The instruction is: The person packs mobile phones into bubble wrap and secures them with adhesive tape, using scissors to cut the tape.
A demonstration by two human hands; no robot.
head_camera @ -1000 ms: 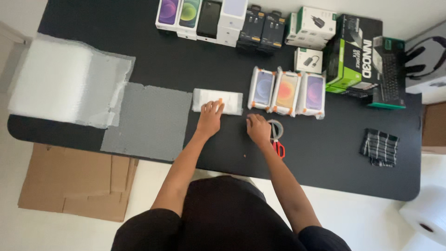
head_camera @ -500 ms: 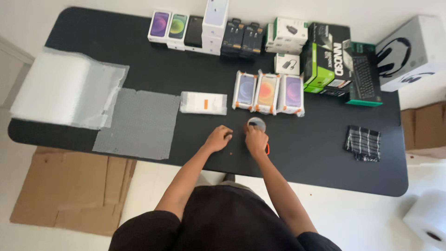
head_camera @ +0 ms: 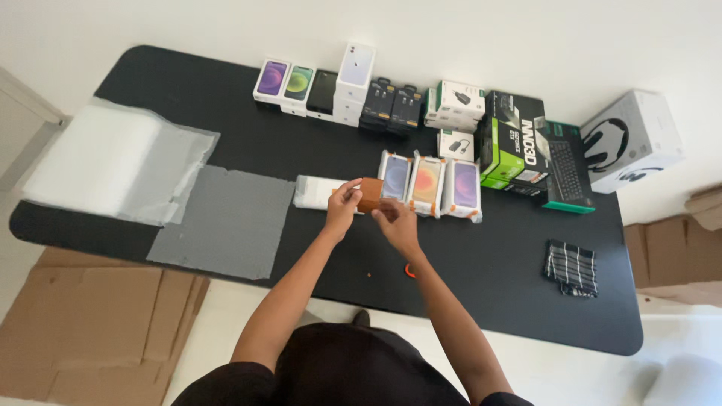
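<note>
Hands meet above the black tabletop [head_camera: 226,128]: the left hand [head_camera: 343,207] and right hand [head_camera: 396,223] hold a brown tape roll [head_camera: 369,194] between them, fingers closed on its edges. It hangs just over a small bubble-wrapped white parcel [head_camera: 312,192], beside three wrapped phones [head_camera: 430,185]. An orange-handled tool [head_camera: 409,271] lies under the right wrist.

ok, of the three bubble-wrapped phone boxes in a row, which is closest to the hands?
The leftmost wrapped box, with the bluish front; it sits right beside the tape roll in both hands.
</note>
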